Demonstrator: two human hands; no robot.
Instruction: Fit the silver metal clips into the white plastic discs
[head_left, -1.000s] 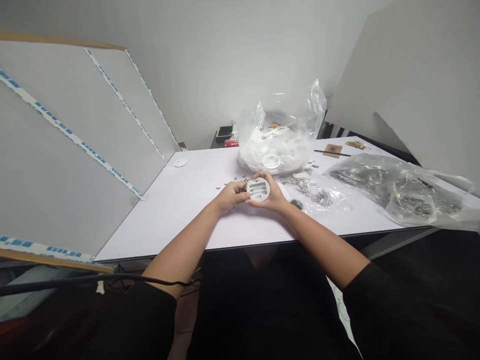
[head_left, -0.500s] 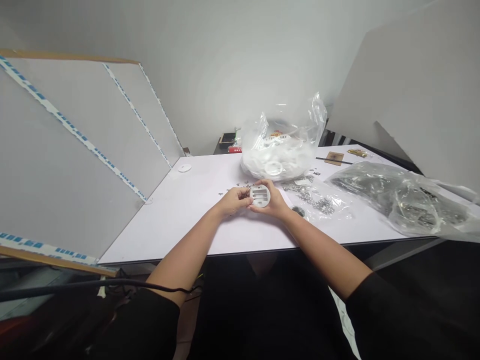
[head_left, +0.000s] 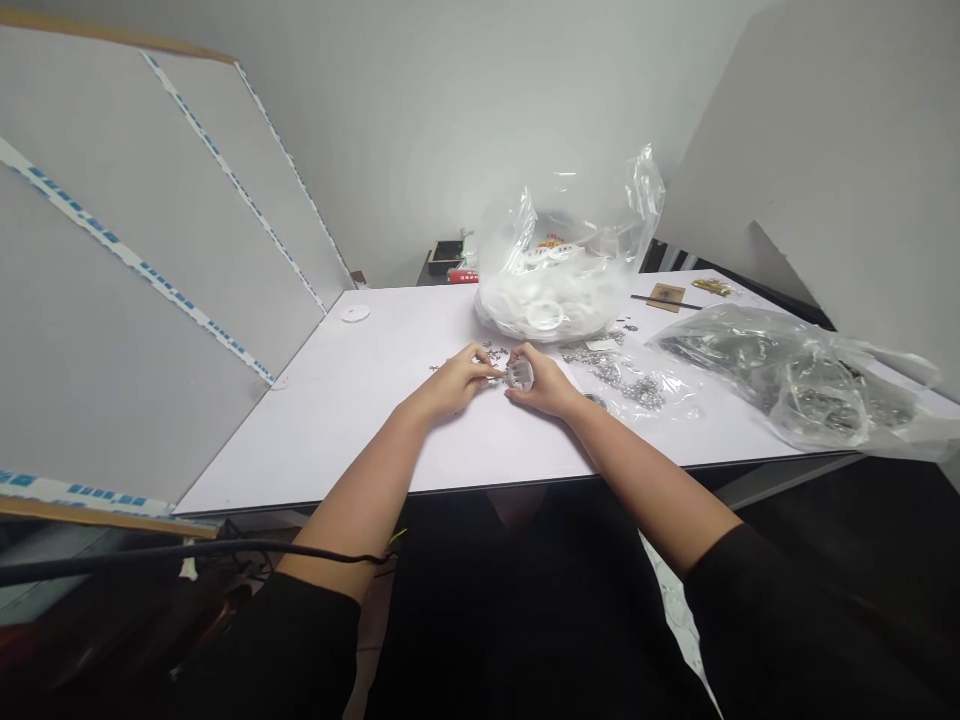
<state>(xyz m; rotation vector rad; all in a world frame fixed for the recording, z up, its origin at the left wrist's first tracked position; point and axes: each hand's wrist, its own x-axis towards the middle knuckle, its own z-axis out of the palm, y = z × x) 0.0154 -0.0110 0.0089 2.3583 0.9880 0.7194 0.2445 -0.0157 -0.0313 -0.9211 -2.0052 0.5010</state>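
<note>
My right hand (head_left: 546, 382) grips a white round battery case (head_left: 520, 376) by its edge, with slots in its face. It is tilted above the table. At its left side my left hand (head_left: 463, 380) is closed in a pinch, thumb and forefinger together, close to the case. What lies in that pinch is too small to make out, though something thin shows at the fingertips. Just behind the hands, small metal pieces (head_left: 491, 352) are scattered on the white table (head_left: 360, 420).
A clear bag of white plastic parts (head_left: 551, 305) stands behind my hands. To the right lie a flat bag of metal pieces (head_left: 637, 388) and a larger grey plastic bag (head_left: 795, 375). A white disc (head_left: 355, 314) rests at the left, near the upright panel (head_left: 187, 240).
The battery case has turned from facing me to a tilted position in my right hand. My left hand has come off its edge to a pinch beside it. The view has shifted slightly.
</note>
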